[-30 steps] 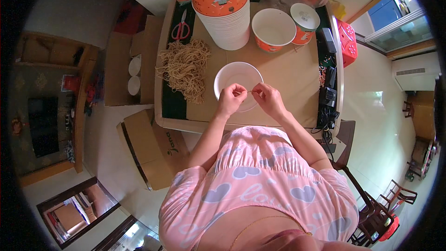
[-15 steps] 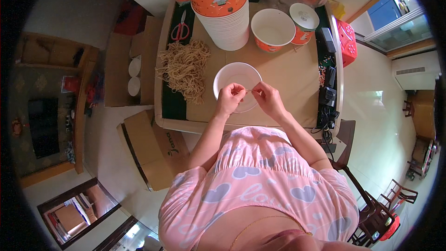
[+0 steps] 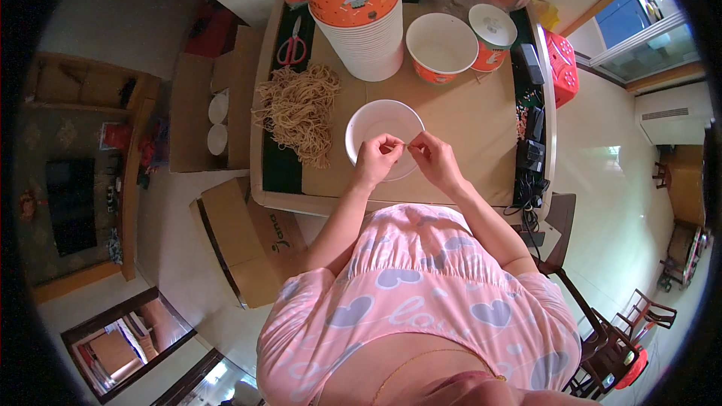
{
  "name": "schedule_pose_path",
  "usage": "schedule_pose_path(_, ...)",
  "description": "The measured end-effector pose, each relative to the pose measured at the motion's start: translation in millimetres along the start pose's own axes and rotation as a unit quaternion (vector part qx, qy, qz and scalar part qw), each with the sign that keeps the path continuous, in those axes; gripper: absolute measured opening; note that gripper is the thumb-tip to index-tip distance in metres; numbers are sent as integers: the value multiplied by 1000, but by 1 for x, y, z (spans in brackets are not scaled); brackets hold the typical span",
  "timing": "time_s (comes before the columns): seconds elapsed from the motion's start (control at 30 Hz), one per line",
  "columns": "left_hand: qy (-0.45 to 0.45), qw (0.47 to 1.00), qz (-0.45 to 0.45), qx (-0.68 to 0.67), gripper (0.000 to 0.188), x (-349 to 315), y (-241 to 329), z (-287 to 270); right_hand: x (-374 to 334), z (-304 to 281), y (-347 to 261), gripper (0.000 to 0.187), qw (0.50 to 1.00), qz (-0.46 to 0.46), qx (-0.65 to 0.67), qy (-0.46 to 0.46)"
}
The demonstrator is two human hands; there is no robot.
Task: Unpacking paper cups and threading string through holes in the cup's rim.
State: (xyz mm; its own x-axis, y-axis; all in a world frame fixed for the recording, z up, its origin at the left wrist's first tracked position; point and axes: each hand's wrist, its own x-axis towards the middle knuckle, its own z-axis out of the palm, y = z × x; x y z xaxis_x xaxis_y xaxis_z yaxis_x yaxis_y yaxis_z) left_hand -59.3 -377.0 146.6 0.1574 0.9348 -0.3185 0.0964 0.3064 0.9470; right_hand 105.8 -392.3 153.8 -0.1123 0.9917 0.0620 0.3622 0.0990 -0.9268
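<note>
My left hand (image 3: 380, 156) and my right hand (image 3: 435, 159) meet over a white paper tub (image 3: 381, 115), which sits near the table's front edge. Both hands are closed in a pinch, fingertips almost touching. A thin tan strand, apparently string, runs between them; its ends are hidden by the fingers. To the left lies a loose heap of tan string (image 3: 301, 109). Behind it rest red-handled scissors (image 3: 292, 46), blades pointing away from me.
A tall stack of paper tubs (image 3: 367, 41) stands behind my hands. Right of it are an open tub (image 3: 442, 45) and a smaller upturned orange one (image 3: 491, 56). Black adapters and cables (image 3: 530, 154) line the right edge. Cardboard boxes (image 3: 244, 244) lie left of the table.
Both hands stay over the tub, still pinching; the fingertips shift only slightly. The tub and the things around it remain where they were.
</note>
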Motion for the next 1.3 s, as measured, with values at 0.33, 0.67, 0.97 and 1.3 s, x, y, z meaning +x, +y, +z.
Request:
schedule_pose_path(0.33, 69, 979, 117, 152, 8, -4, 8, 1, -1, -3, -3, 6, 999, 7, -22, -25)
schedule_pose_path(0.67, 21, 997, 69, 14, 8, -3, 5, 4, 1, -3, -3, 6, 998, 38, 48, -15)
schedule_pose_path(0.97, 3, 994, 76, 80, 9, 2, -5, 3, -4, -3, 0, 5, 998, 31, -48, 12)
schedule_pose_path(1.3, 8, 993, 82, 80, 9, -1, 3, 5, -5, -8, -7, 6, 1000, 16, -5, 18)
